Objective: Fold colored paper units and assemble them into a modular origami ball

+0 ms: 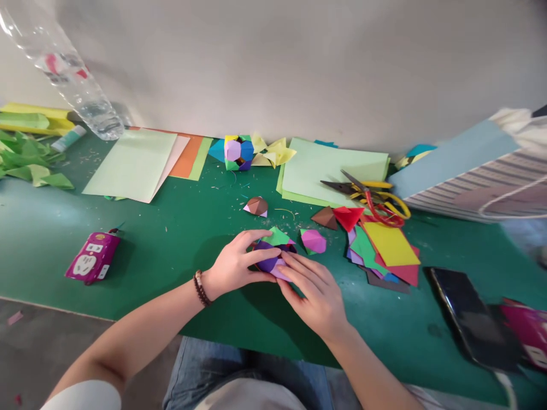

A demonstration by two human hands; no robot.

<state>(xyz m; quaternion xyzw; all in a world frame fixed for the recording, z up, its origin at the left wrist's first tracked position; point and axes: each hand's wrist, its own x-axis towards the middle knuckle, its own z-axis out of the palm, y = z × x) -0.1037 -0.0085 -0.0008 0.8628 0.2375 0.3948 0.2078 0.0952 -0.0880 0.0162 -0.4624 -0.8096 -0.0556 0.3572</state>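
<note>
Between my two hands is a folded paper model point(267, 262) with purple, lilac and green faces, partly hidden by my fingers. My left hand point(240, 257) grips its left side, thumb below and fingers over the top. On the right, my right hand point(314, 290) presses its fingertips against the lilac face. Just beyond the right fingers lies a small magenta and green folded piece point(314, 241). A brown and lilac folded piece point(256, 206) rests farther back. Red point(348, 217) and brown point(325, 217) folded pieces sit to the right.
Scissors point(380, 208) and pliers point(342, 187) lie on green sheets point(333, 165). Coloured paper squares point(391, 245) and a phone point(468, 316) are at right. A finished-looking paper ball point(239, 152), paper sheets point(132, 162), a bottle point(81, 85), a glue stick point(68, 138) and a purple box point(94, 257) stand around.
</note>
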